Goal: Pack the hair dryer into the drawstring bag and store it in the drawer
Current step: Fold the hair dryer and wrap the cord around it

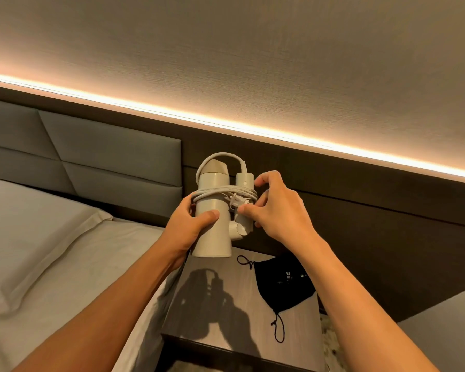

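A bed (38,251) with a pale pillow (32,237) lies left of a wooden nightstand (212,318). Above the nightstand, the left hand (191,226) is wrapped around the barrel of a cream hair dryer (212,224), held upright in the air. Its cord (226,194) is wound around the barrel and folded handle. The right hand (277,208) pinches the cord coils with thumb and fingers. On the nightstand's right side, below the hands, a black drawstring bag (282,285) lies flat, not held.

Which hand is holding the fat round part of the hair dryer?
The left hand grips the hair dryer barrel; the right hand only pinches the wound cord.
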